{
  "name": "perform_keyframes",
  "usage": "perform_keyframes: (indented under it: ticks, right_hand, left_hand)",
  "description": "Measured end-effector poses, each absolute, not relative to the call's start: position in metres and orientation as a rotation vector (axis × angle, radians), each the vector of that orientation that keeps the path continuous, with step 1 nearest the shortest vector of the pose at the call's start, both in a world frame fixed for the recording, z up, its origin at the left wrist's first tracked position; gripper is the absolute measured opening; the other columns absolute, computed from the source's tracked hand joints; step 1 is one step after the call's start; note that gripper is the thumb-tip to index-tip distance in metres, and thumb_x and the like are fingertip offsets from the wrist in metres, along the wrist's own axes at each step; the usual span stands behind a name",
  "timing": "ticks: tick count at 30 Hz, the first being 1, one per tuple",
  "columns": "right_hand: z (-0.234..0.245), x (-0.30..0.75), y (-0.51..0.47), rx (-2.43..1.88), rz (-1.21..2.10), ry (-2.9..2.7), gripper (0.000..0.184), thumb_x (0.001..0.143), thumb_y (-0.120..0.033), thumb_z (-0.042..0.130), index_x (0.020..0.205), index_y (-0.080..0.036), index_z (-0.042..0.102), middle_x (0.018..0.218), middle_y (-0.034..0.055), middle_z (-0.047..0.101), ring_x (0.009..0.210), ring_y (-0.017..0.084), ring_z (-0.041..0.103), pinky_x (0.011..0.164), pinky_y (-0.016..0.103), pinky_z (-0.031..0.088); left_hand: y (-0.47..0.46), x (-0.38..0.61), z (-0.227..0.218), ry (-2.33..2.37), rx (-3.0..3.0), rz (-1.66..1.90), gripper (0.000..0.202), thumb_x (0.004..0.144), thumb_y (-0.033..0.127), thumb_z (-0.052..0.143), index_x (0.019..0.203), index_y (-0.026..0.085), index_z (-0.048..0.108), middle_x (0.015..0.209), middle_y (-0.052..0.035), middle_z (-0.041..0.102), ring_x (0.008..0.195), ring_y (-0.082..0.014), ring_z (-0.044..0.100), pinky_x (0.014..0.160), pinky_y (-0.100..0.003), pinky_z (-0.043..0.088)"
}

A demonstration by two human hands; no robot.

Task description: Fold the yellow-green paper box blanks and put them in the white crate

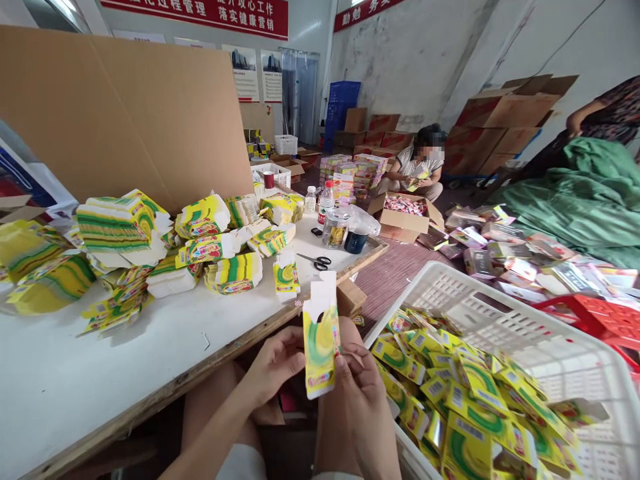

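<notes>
Just below the middle of the frame, a yellow-and-green carton [320, 350] stood nearly upright between the person's two hands, its white flaps open at the top. The right hand [364, 390] had its thumb against the carton's right edge, the fingers bent and closed on it from that side. The left hand [274, 370] was at the opposite edge, its fingers curled and its thumb tip close to the panel; whether they gripped it could not be told. Across the left of the frame ran a white counter [125, 373] with bundles of flattened cartons [117, 227] heaped along its far part. One single carton [286, 277] lay near its front edge, just beside black-handled scissors [321, 263]. Beyond these, right of centre, a dark blue mug [355, 242] stood next to a clear jar [334, 230], with a red-capped bottle [326, 200] behind. At lower right, a white plastic basket [575, 353] held a loose heap of yellow boxes [465, 400]. In the upper right, a co-worker [417, 163] sat low behind an open cardboard box [397, 230], and green cloth [590, 200] lay bunched at the right edge.
</notes>
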State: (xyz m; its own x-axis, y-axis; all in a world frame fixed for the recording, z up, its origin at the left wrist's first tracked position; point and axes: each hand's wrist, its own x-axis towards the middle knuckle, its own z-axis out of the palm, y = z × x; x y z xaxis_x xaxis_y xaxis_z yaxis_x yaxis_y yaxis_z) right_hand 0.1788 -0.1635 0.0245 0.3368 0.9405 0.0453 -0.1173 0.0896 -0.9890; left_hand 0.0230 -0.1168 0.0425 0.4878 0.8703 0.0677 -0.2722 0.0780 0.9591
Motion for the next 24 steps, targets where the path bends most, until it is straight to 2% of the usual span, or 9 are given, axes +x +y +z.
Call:
perform_keyframes:
  ticks: [3, 7, 12, 18, 21, 24]
  right_hand:
    - [0.02, 0.173, -0.167, -1.135, 1.179, -0.817, 0.033, 0.078, -0.053, 0.075, 0.09, -0.023, 0.068, 0.084, 0.0065, 0.077, 0.076, 0.026, 0.073, 0.069, 0.037, 0.06]
    - [0.018, 0.172, -0.172, -1.088, 1.228, -0.761, 0.035, 0.075, -0.053, 0.079, 0.091, -0.022, 0.072, 0.087, 0.0069, 0.077, 0.081, 0.025, 0.072, 0.075, 0.038, 0.059]
    - [0.019, 0.172, -0.171, -1.074, 1.256, -0.826, 0.041, 0.073, -0.054, 0.08, 0.095, -0.021, 0.074, 0.092, 0.0101, 0.078, 0.084, 0.028, 0.073, 0.075, 0.04, 0.06]
    - [0.02, 0.167, -0.174, -1.231, 1.136, -0.887, 0.035, 0.075, -0.056, 0.076, 0.077, -0.021, 0.07, 0.072, 0.0061, 0.074, 0.066, 0.025, 0.069, 0.062, 0.036, 0.059]
    - [0.025, 0.168, -0.176, -1.269, 1.083, -0.912, 0.035, 0.079, -0.056, 0.073, 0.076, -0.022, 0.067, 0.072, 0.0056, 0.073, 0.066, 0.025, 0.069, 0.063, 0.035, 0.06]
    - [0.031, 0.175, -0.175, -1.257, 1.052, -1.021, 0.032, 0.083, -0.047, 0.073, 0.101, -0.022, 0.067, 0.092, 0.0079, 0.076, 0.082, 0.027, 0.073, 0.076, 0.038, 0.061]
  left_hand:
    - [-0.113, 0.025, 0.048, 0.451, 1.013, 0.887, 0.057, 0.076, 0.061, 0.073, 0.116, 0.02, 0.072, 0.113, -0.0137, 0.074, 0.108, -0.0325, 0.067, 0.095, -0.043, 0.05]
    - [-0.115, 0.029, 0.045, 0.457, 0.963, 0.919, 0.054, 0.078, 0.057, 0.074, 0.116, 0.019, 0.074, 0.118, -0.0154, 0.074, 0.117, -0.0365, 0.063, 0.098, -0.047, 0.05]
    - [-0.121, 0.032, 0.036, 0.571, 0.954, 1.002, 0.045, 0.085, 0.05, 0.071, 0.115, 0.017, 0.075, 0.111, -0.0145, 0.076, 0.107, -0.0332, 0.069, 0.093, -0.043, 0.053]
    - [-0.124, 0.04, 0.036, 0.773, 1.028, 1.093, 0.042, 0.086, 0.054, 0.067, 0.105, 0.016, 0.073, 0.095, -0.0087, 0.078, 0.092, -0.0288, 0.071, 0.081, -0.037, 0.057]
    - [-0.128, 0.041, 0.04, 0.866, 1.129, 1.103, 0.044, 0.088, 0.053, 0.065, 0.116, 0.019, 0.063, 0.099, -0.0085, 0.076, 0.092, -0.027, 0.071, 0.08, -0.035, 0.057]
    - [-0.134, 0.036, 0.046, 0.917, 1.203, 1.087, 0.058, 0.09, 0.042, 0.067, 0.137, 0.024, 0.04, 0.107, -0.0087, 0.073, 0.094, -0.0239, 0.07, 0.081, -0.033, 0.055]
